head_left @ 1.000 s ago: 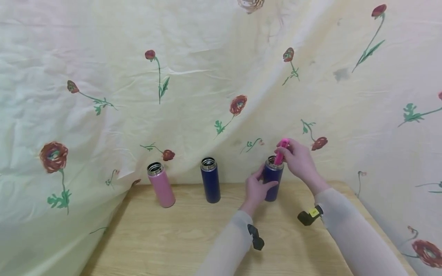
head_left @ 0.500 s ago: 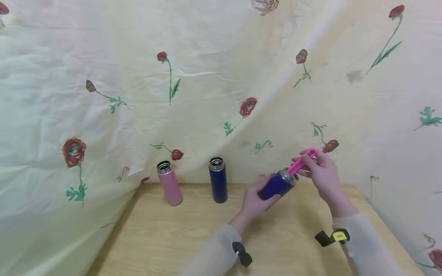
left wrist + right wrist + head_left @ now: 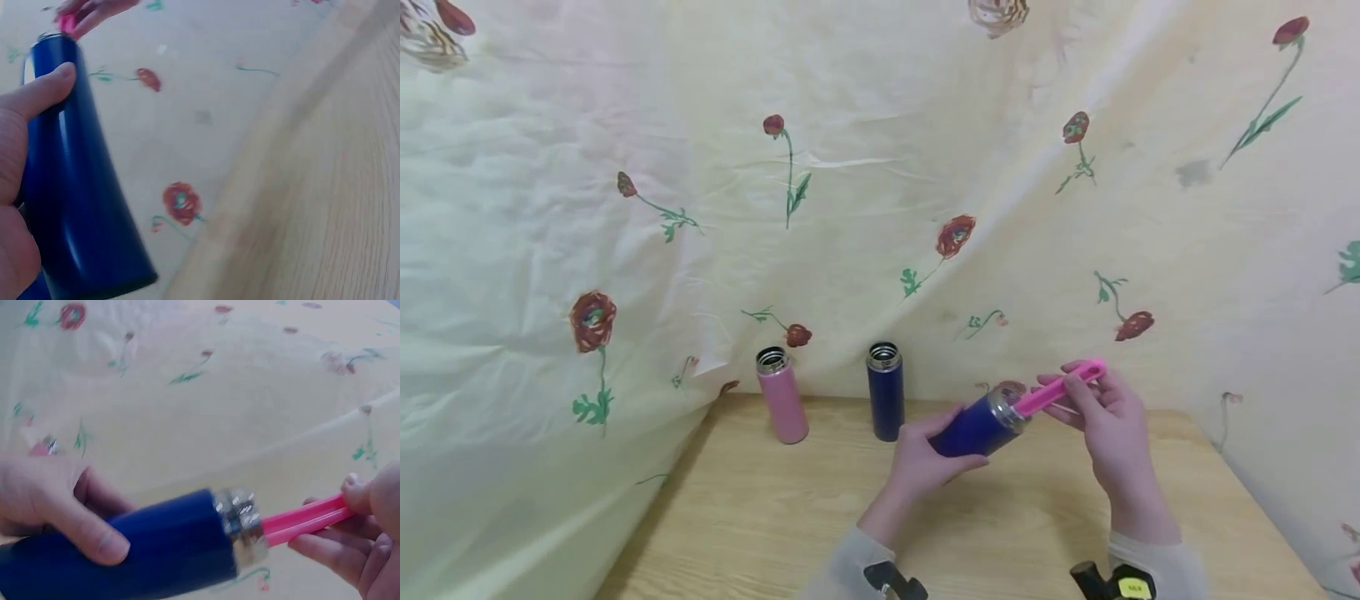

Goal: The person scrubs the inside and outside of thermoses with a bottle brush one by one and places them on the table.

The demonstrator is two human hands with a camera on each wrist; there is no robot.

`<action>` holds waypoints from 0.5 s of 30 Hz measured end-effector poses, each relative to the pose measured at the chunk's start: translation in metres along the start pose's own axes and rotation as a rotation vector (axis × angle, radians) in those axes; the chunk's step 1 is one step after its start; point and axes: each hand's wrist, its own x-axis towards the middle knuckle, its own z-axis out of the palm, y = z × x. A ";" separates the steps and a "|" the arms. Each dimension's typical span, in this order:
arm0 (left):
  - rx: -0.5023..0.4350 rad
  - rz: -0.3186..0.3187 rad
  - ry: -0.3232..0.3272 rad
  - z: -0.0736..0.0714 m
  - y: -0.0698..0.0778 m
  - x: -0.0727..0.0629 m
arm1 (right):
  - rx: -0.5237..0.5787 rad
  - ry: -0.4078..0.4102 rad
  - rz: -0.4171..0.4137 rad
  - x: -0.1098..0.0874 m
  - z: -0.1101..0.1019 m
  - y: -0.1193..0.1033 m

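Note:
My left hand (image 3: 921, 458) grips the body of a dark blue metal bottle (image 3: 976, 429), which tilts with its mouth up and to the right, off the table. In the right wrist view its shiny steel neck (image 3: 242, 522) is uncapped. My right hand (image 3: 1112, 425) pinches a grooved pink plastic handle (image 3: 300, 520) between thumb and fingers. That handle has a hole at its outer end; the other end goes into the bottle's mouth and is hidden. In the left wrist view the thumb (image 3: 53, 90) lies along the blue bottle (image 3: 81, 181).
A second dark blue bottle (image 3: 886, 400) and a pink bottle (image 3: 784, 404) stand upright and uncapped near the back edge of the wooden table (image 3: 760, 508). Behind the table hangs a pale cloth (image 3: 865, 192) printed with red flowers.
The blue bottle stood upright; my left hand has lifted and tilted it to the right. The pink handle has swung down with my right hand and lies more level. The head view has turned left.

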 end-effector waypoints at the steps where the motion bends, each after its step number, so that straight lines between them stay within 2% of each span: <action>1: 0.002 -0.007 -0.006 -0.005 0.000 -0.003 | -0.003 0.002 -0.009 -0.004 0.003 0.001; 3: 0.017 -0.012 -0.032 -0.012 -0.002 -0.008 | -0.009 0.000 -0.024 -0.012 0.010 0.002; 8: 0.060 0.025 -0.086 -0.026 -0.007 -0.019 | -0.072 0.006 -0.056 -0.027 0.027 0.002; 11: 0.064 0.034 -0.082 -0.031 -0.008 -0.024 | -0.093 0.037 -0.066 -0.034 0.035 0.001; 15: 0.020 0.025 -0.059 -0.037 -0.009 -0.029 | -0.085 0.075 -0.066 -0.041 0.043 0.003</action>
